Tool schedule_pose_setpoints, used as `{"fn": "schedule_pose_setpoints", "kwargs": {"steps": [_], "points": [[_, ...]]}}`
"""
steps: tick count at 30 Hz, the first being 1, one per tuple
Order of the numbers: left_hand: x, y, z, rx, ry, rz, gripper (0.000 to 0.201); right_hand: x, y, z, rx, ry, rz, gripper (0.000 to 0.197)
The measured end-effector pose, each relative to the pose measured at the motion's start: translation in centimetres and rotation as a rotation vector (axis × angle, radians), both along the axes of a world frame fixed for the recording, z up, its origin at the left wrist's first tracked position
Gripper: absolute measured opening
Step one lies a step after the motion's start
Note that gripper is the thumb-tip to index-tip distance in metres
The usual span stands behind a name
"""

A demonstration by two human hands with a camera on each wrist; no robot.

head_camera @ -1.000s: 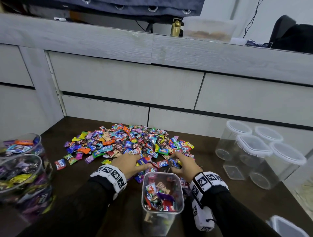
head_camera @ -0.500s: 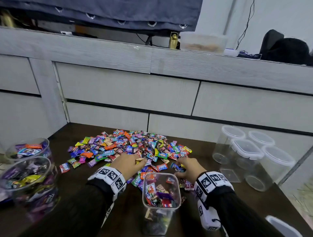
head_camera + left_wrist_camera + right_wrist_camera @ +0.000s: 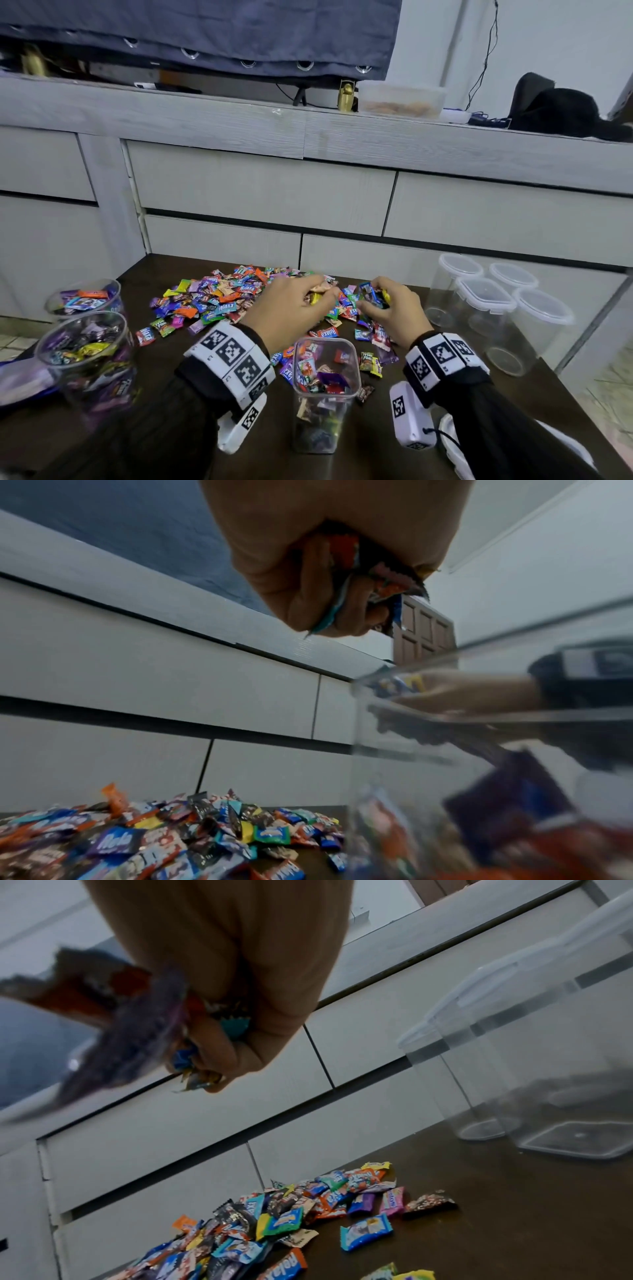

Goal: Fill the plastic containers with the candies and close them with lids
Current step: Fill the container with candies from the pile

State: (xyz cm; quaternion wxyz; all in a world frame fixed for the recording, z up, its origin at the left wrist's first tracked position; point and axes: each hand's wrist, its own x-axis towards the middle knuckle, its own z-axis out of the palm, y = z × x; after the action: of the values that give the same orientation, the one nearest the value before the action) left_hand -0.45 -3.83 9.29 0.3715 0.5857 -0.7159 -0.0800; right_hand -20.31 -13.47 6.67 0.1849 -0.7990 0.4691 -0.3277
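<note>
A heap of wrapped candies (image 3: 219,301) lies on the dark table (image 3: 394,442). In front of it stands an open square clear container (image 3: 323,394), partly filled with candies. My left hand (image 3: 294,308) is raised above the heap, fingers curled round a fistful of candies (image 3: 359,569). My right hand (image 3: 390,308) is also lifted, gripping a bunch of candies (image 3: 143,1026) with wrappers sticking out. Both hands hover just behind the container's mouth.
Two round containers full of candies (image 3: 85,346) stand at the left edge. Several empty lidded containers (image 3: 486,308) stand at the right. A white lid (image 3: 455,445) lies near my right forearm. Grey drawer fronts (image 3: 260,195) rise behind the table.
Both hands have closed on candies from the heap's near edge and lifted them up off the table. The camera has tilted upward.
</note>
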Motion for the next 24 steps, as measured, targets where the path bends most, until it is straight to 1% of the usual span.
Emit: {"fn": "schedule_pose_setpoints", "kwargs": {"steps": [4, 8, 11, 14, 19, 22, 24], "points": [[-1.7, 1.5, -1.2, -0.016, 0.049, -0.080, 0.044, 0.4, 1.0, 0.6, -0.020, -0.005, 0.000, 0.020], [-2.6, 2.3, -3.0, -0.027, 0.096, -0.131, 0.031, 0.6, 1.8, 0.8, -0.037, -0.009, 0.022, 0.019], [-2.7, 2.3, -3.4, -0.003, 0.105, -0.157, 0.035, 0.7, 2.1, 0.7, -0.025, -0.004, 0.020, 0.020], [-2.7, 2.2, -3.3, 0.034, 0.073, -0.199, 0.037, 0.6, 2.1, 0.5, -0.005, -0.002, 0.029, 0.020], [-2.6, 2.2, -3.2, 0.055, -0.049, -0.215, 0.031, 0.7, 2.0, 0.5, 0.026, -0.005, 0.023, 0.026], [-2.7, 2.2, -3.2, 0.059, -0.106, -0.201, 0.031, 0.6, 2.0, 0.5, 0.026, -0.023, 0.029, 0.021], [-2.8, 2.2, -3.2, 0.046, -0.108, -0.191, 0.030, 0.6, 2.0, 0.5, 0.020, -0.024, 0.029, 0.020]]}}
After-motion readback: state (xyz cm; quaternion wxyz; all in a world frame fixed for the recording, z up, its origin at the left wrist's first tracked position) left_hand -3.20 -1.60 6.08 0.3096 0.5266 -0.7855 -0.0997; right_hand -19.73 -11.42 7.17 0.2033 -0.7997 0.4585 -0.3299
